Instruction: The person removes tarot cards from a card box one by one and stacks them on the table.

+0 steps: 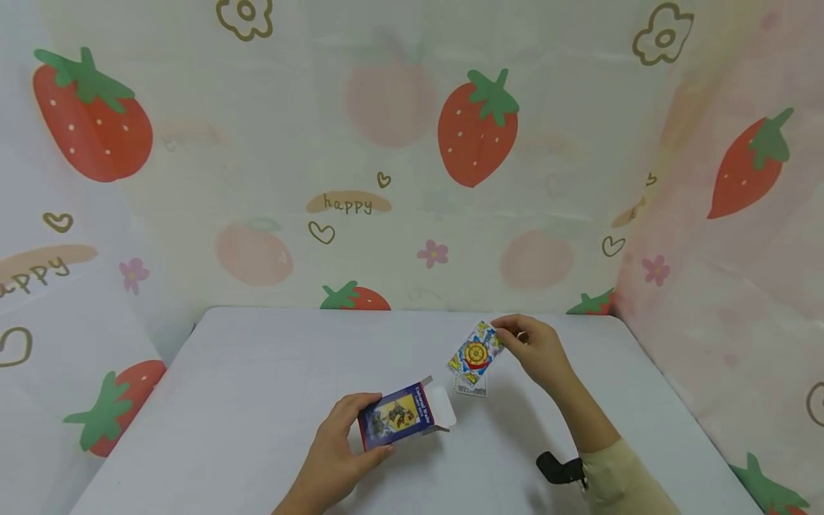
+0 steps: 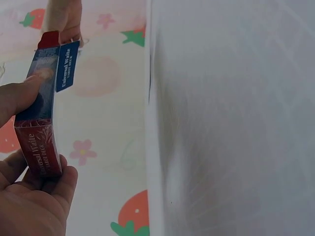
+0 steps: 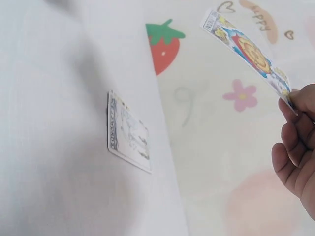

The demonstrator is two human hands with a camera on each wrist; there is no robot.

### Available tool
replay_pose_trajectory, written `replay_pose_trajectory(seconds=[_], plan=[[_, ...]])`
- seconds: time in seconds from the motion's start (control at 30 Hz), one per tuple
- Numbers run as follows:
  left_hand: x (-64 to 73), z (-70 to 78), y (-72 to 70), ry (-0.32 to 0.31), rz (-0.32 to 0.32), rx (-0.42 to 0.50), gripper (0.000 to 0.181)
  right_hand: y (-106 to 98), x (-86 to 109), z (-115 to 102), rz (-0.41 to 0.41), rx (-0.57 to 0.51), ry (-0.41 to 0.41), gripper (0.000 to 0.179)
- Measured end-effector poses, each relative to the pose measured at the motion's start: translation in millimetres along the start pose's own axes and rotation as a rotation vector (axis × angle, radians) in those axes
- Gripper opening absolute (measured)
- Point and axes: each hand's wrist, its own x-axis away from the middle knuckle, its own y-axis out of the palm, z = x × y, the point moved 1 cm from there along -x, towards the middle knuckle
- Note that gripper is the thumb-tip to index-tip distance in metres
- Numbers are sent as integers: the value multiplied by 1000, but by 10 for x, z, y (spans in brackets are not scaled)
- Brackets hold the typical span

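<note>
Head camera: the right hand (image 1: 537, 350) pinches a colourful card (image 1: 476, 354) by one end, nearer the pale card (image 1: 473, 388) on the table (image 1: 277, 357); the left hand (image 1: 331, 443) grips the box (image 1: 395, 417), its long axis and open end pointing rightward.

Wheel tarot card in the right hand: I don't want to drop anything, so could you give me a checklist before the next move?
1. Wheel tarot card pinched by the right hand: ok, held at one end.
2. Held card apart from the lower card: ok, the right wrist view shows a gap.
3. Lower card lying face up on the table: ok.
4. Universal Waite tarot box gripped by the left hand: ok.
5. Box's end flap open: ok.
6. Box emptied of cards: cannot tell, its inside is hidden.
</note>
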Motion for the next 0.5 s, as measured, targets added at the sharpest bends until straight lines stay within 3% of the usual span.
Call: replay_pose_trajectory(seconds=[0.5], plan=[[8, -15, 4, 22, 32, -14, 75, 104, -213, 253, -59, 19, 32, 14]])
